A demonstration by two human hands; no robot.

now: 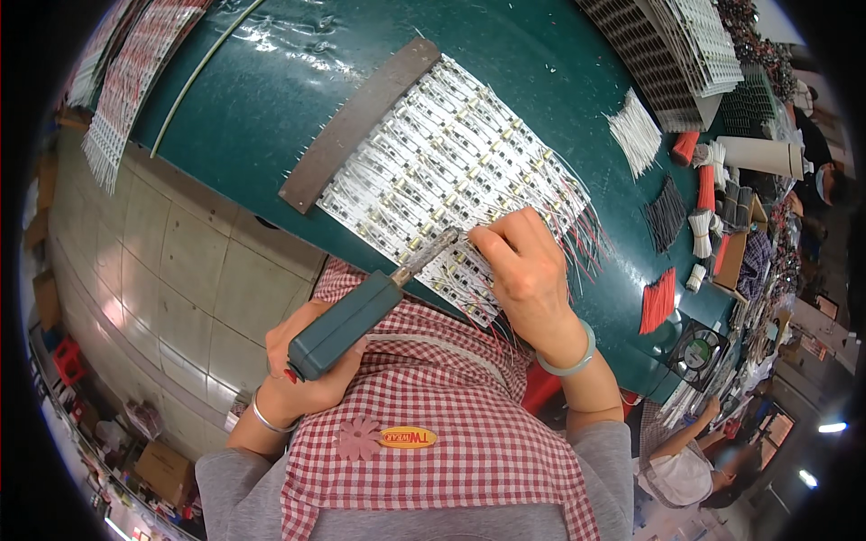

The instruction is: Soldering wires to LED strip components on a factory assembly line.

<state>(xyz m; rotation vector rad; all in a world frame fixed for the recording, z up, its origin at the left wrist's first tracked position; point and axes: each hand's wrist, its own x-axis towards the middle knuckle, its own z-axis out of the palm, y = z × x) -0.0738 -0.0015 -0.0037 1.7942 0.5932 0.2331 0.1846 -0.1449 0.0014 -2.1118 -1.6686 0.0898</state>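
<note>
A white panel of small circuit boards [451, 144] lies slanted on the green table, with rows of tiny dark and yellowish parts. My left hand [336, 383] is wrapped round the dark green body of a soldering gun [347, 325]. Its metal tip reaches over the panel's near part, close to my right fingertips. My right hand [530, 279] is closed in a pinch just above the boards; what is between the fingers is too small to make out. Thin red and dark wires [582, 239] trail from the panel's right edge, and some show under my right wrist.
A brown bar [361, 122] lies along the panel's left edge. To the right are bundles of white wires [636, 133], black wires [665, 215] and red wires [658, 300], and a small fan [697, 350]. More panels [149, 81] hang over the far left edge. Another person [686, 464] sits at lower right.
</note>
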